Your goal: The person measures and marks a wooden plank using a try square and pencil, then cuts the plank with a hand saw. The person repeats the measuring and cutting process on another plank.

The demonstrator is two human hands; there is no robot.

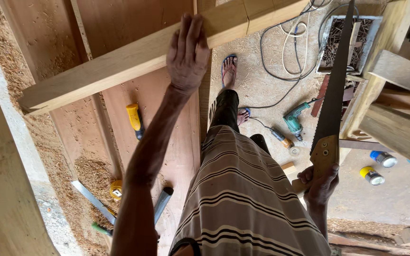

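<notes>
Fingers [193,28] of the left hand [187,52] lie stretched out and close together, flat on top of a long pale timber beam [119,64], the palm pressing down rather than gripping, which looks like a way to keep the beam from shifting. That beam runs slantwise across the reddish wooden surface [167,118], one end near the surface's left edge, the other passing beyond its right edge towards the top of the view.

The right hand [320,182] is curled fully round the wooden handle of a handsaw [333,90], held low at the person's side with the dark blade pointing up and away from the body, clear of the beam; the teeth are kept off the legs that way.

On the surface, below the beam, lie a yellow-handled tool [135,119], a yellow tape measure [116,188], a metal square [93,201] and a dark chisel-like tool [162,204], amid heaps of sawdust.

On the floor to the right of the surface are a teal power drill [293,121] with its cable, a smaller orange-tipped power tool [280,137], two spray cans [378,167] and a tray of nails [349,40]. The person's sandalled foot [229,71] stands beside the surface's right edge.
</notes>
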